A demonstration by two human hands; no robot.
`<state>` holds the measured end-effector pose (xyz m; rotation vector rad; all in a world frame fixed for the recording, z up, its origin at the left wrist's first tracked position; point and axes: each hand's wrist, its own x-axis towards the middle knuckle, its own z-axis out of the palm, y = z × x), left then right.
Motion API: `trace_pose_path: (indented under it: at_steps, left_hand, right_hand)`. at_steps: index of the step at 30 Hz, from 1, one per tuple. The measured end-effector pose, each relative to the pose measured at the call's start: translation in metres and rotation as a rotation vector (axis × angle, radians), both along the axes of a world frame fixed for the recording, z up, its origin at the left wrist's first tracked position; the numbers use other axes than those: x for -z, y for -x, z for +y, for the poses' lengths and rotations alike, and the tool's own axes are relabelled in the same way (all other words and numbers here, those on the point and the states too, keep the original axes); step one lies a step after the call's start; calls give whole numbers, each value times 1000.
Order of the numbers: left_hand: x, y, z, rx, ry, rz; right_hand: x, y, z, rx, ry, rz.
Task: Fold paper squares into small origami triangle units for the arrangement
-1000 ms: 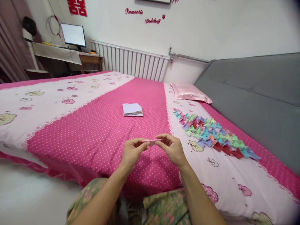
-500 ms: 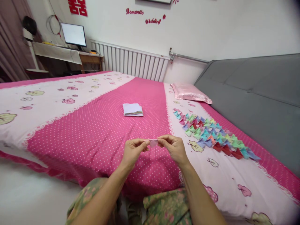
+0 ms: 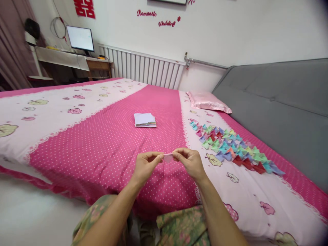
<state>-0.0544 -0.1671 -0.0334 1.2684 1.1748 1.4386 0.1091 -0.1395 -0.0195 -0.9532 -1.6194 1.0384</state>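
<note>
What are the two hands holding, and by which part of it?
A small pink folded paper, pinched at both ends: left hand at the left end, right hand at the right.

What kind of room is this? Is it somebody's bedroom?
Most likely a bedroom: a wide bed with a pink dotted sheet, a pink pillow by the grey headboard, and a radiator on the wall. The left hand and right hand pinch a folded pink paper.

Bed (image 3: pixel 107 147): pink dotted spread, pale side bands with leaf prints. The grip is left hand (image 3: pixel 145 165) and right hand (image 3: pixel 191 164) pinching a pink paper piece (image 3: pixel 168 157).
- Beyond the grip, well apart: stack of white sheets (image 3: pixel 145 120).
- Right of the grip, farther out: rows of coloured folded papers (image 3: pixel 230 147).
- Far beyond, to the right: pink pillow (image 3: pixel 208 101).
</note>
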Motion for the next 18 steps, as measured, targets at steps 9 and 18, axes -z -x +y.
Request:
trace_pose_path:
  at_steps: [9,18]
  left_hand:
    - [1,1,-3,46,-135,292]
    - [2,1,-1,30,-122,152]
  right_hand:
    - [-1,2,-4,-72,-43,-81]
    - [4,8,-4,-101,99,114]
